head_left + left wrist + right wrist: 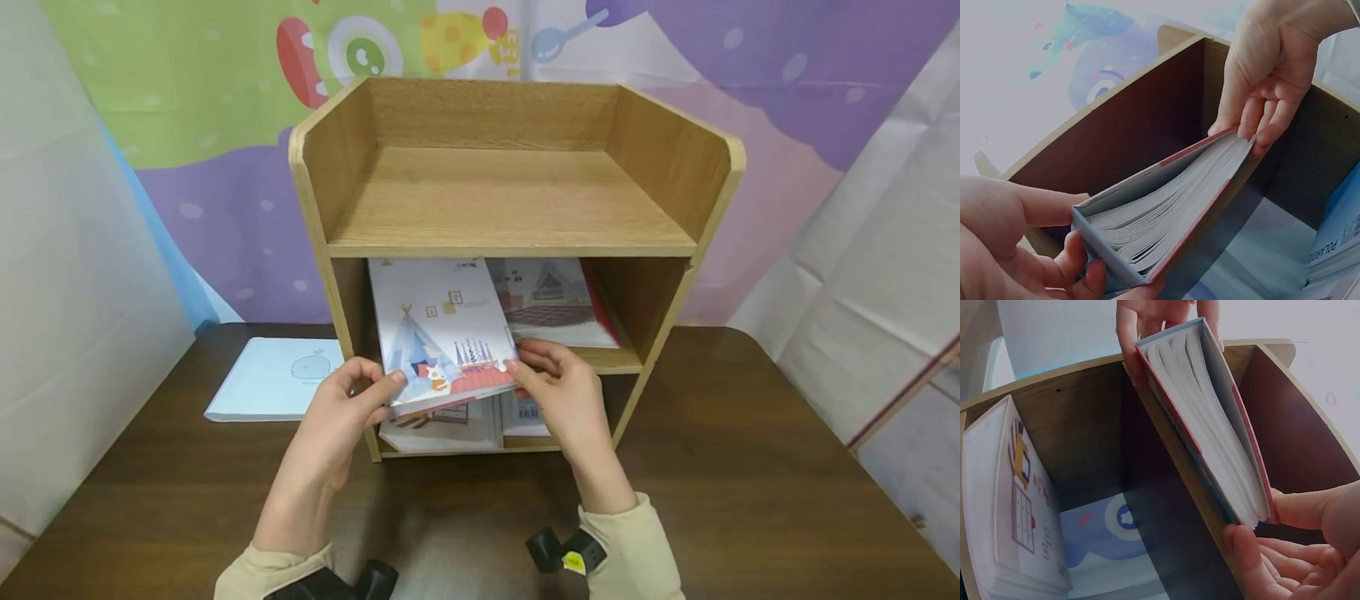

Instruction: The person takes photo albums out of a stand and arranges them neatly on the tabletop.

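Observation:
A thick hardcover photo album with a blue tent on its white and red cover lies partly inside the middle shelf, its near end sticking out. My left hand pinches its near left corner, thumb on the cover. At the near right corner my right hand grips it, thumb on top and fingers beneath. In the left wrist view the album's page edges fan loosely between the covers. The right wrist view has both hands at the ends of the album, with the right hand closer.
The wooden shelf unit stands on a dark table. Another album lies on the middle shelf to the right. Below, the bottom shelf holds more albums. A light blue album lies left of the unit.

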Demonstrator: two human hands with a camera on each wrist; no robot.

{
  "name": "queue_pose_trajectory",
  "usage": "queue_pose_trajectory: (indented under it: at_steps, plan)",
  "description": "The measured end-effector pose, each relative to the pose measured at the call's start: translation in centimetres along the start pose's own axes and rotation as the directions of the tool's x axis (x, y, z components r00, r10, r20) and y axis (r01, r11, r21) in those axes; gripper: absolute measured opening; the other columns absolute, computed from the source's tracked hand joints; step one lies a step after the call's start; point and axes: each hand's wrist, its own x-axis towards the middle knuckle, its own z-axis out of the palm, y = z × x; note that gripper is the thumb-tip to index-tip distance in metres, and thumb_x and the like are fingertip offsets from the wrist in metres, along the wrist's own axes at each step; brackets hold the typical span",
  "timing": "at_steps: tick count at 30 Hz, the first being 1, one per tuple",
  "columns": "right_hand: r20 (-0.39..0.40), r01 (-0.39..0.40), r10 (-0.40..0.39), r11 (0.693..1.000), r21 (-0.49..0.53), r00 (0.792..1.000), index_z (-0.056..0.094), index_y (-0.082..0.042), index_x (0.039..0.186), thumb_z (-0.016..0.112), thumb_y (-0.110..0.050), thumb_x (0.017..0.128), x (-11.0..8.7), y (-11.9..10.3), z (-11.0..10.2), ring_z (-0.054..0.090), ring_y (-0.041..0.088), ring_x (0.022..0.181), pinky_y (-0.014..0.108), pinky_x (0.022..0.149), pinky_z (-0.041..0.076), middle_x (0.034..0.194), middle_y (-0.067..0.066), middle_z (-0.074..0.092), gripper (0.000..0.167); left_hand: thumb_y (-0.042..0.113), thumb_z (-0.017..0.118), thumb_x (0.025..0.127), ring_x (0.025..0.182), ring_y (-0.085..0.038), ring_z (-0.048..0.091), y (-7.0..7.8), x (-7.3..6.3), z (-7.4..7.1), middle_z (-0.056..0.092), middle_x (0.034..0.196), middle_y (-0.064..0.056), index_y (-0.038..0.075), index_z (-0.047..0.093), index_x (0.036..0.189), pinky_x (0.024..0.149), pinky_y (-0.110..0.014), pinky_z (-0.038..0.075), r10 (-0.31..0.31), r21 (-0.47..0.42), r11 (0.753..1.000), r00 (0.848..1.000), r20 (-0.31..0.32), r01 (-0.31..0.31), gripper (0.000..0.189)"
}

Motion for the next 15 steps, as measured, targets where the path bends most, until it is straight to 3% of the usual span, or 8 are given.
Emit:
queue_pose_trajectory:
  at_steps: [8,15]
  plan:
    - [0.052,-0.046,0.043,0.997,0.058,0.998,0.057,0.004,0.116,0.065,-0.006,0.082,0.16,0.11,-0.41,0.063,0.021,0.094,0.023,0.073,0.052,0.110,0.020,0.063,0.037,0.015,0.058,0.088,0.080,-0.011,0.050,-0.12,-0.06,-0.25,0.042,0.092,-0.005,0.003,0.041,0.089,0.079,-0.028,0.041,0.008,0.031,0.999,0.999,0.044,-0.009,0.020]
    - [0.095,-0.080,0.071,0.993,0.088,0.993,0.054,0.004,0.119,0.066,-0.005,0.081,0.24,0.08,-0.99,0.062,0.019,0.093,0.019,0.073,0.049,0.112,0.020,0.061,0.041,0.015,0.058,0.087,0.078,-0.010,0.051,-0.04,-0.07,-0.36,0.043,0.092,-0.004,0.002,0.042,0.091,0.078,-0.027,0.041,-0.001,0.042,0.999,0.998,0.064,-0.002,0.021]
